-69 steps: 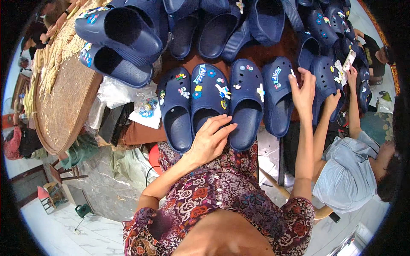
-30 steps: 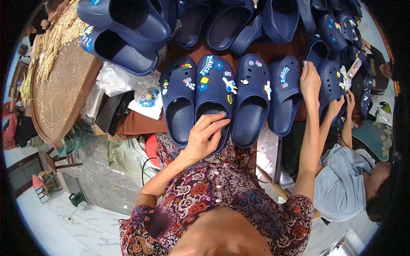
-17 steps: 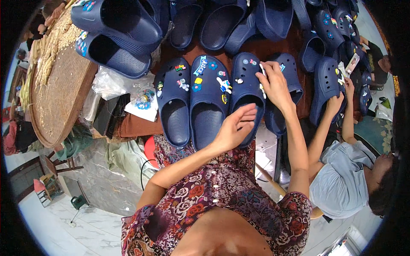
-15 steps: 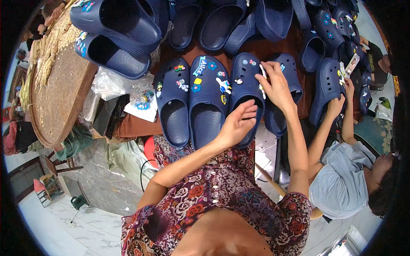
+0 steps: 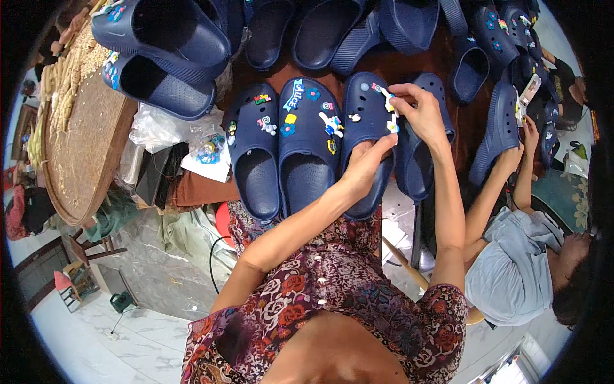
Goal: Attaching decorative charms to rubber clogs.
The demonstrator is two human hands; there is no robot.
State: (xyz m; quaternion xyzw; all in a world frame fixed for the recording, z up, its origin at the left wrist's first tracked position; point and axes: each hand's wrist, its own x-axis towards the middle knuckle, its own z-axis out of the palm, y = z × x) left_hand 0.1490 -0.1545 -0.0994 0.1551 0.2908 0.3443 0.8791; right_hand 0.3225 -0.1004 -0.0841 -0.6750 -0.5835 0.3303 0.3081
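My left hand [image 5: 366, 168] grips a navy clog [image 5: 364, 131], its fingers reaching into the foot opening and its thumb on the upper's right side. At that same side my right hand [image 5: 421, 116] pinches a white shoe charm [image 5: 388, 99] with yellow and blue parts against the upper. Small charms dot the toe of this clog, among several vent holes. Directly left lie two clogs with colourful charms, a nearer navy clog [image 5: 309, 137] and a farther navy clog [image 5: 254, 144]. Partly behind my right hand rests another navy clog [image 5: 419, 168].
Several navy clogs [image 5: 163, 38] are heaped along the back and left. A round woven tray [image 5: 89, 153] with pale kernels stands at left, beside clear plastic bags [image 5: 160, 128]. On the right, a person in a grey shirt [image 5: 511, 269] handles another clog [image 5: 495, 128].
My left hand has moved up and right from over the clog's opening to grip its upper. My right hand has shifted slightly, fingertips now pinching the white charm.
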